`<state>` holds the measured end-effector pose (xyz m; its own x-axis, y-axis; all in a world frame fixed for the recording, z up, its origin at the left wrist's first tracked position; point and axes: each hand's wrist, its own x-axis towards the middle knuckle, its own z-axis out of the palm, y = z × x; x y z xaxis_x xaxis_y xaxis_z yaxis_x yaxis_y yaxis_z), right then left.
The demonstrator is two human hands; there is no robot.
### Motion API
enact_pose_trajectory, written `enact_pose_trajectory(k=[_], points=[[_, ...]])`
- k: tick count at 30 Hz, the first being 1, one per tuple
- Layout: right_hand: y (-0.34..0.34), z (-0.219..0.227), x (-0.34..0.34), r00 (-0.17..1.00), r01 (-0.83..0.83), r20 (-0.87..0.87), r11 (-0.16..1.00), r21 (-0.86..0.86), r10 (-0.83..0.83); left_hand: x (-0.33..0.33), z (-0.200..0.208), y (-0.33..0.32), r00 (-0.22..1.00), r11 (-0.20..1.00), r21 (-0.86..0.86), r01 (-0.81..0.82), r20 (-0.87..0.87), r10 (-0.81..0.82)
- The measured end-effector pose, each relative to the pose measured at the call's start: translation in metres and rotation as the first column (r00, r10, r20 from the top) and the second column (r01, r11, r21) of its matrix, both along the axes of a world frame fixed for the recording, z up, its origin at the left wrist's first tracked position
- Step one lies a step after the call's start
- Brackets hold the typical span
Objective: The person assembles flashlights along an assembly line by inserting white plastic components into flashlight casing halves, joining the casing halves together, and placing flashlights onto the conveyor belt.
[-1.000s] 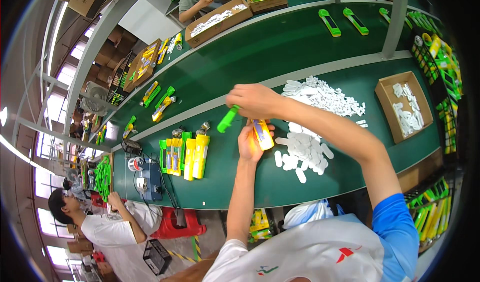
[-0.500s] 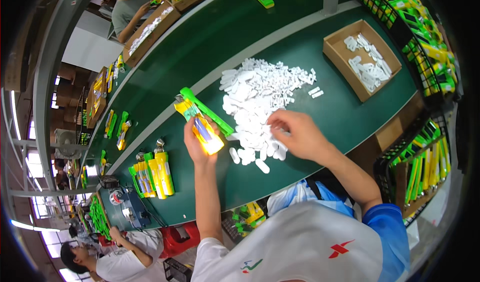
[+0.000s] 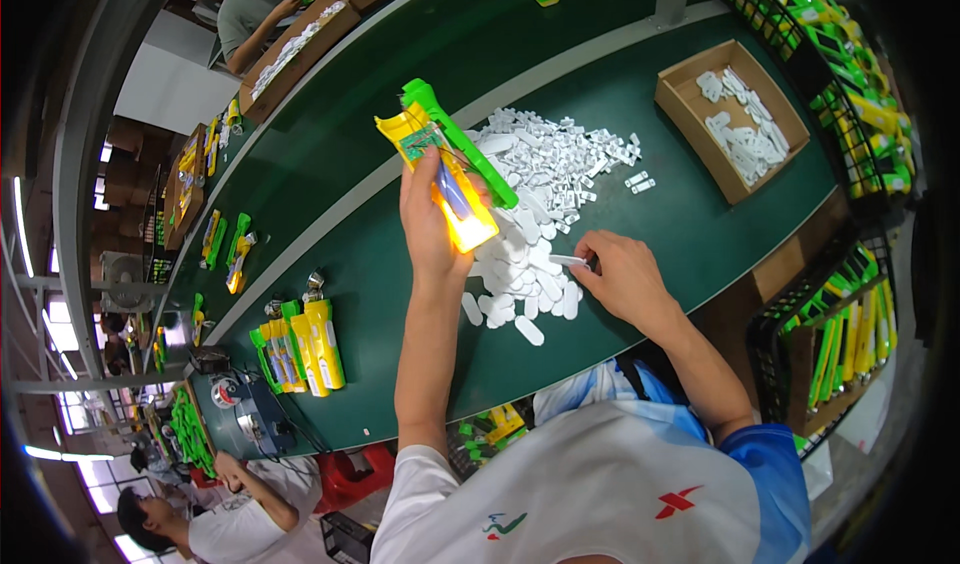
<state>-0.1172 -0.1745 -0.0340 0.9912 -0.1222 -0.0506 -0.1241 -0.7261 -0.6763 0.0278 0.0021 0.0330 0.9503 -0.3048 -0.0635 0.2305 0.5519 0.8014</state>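
Note:
My left hand (image 3: pixel 428 226) is closed around an opened lamp housing, held up over the left side of a heap of small white plastic parts (image 3: pixel 560 164). Its yellow half (image 3: pixel 405 127) shows a green circuit board and a purplish cylinder, and glows brightly at the lower end. The green half (image 3: pixel 460 144) lies alongside, to the right. Pinched between the fingers of my right hand (image 3: pixel 622 276) is a flat white plastic piece (image 3: pixel 568 260), seen nearly edge-on at the heap's near right side. Several white oval pieces (image 3: pixel 529 331) lie loose at the near edge of the heap.
A cardboard box (image 3: pixel 690 129) with white parts stands at the back right. Black wire baskets of green and yellow lamps (image 3: pixel 835 74) line the right. Several yellow and green housings (image 3: pixel 318 349) and a blue device (image 3: pixel 262 414) sit at left. Two co-workers are beyond.
My left hand has raised the lamp housing up and to the right. My right hand has drawn back from the heap, and a white piece now shows in its fingers.

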Motion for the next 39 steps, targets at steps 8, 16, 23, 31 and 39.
enact_pose_trajectory(k=[8,16,23,31,39], points=[[-0.02,0.06,0.049,0.927,-0.358,0.161,0.929,0.098,0.34,0.0,-0.015,0.013,0.999,0.993,0.117,-0.032,0.026,0.029],[0.017,0.131,0.117,0.93,-0.362,0.083,0.855,0.371,0.358,-0.009,-0.01,0.009,0.977,0.944,0.302,-0.132,0.199,0.073],[0.057,0.118,0.144,0.867,-0.457,0.363,0.836,0.304,0.342,-0.003,-0.021,0.022,0.959,0.959,0.201,-0.198,0.241,0.147],[0.06,0.087,0.162,0.936,-0.321,0.33,0.672,0.668,0.12,0.0,-0.022,0.011,0.986,0.985,0.082,-0.154,0.077,0.148],[0.065,0.087,0.175,0.926,-0.376,0.279,0.568,0.732,0.254,0.005,-0.023,0.027,0.984,0.969,0.179,-0.172,0.085,0.159]])
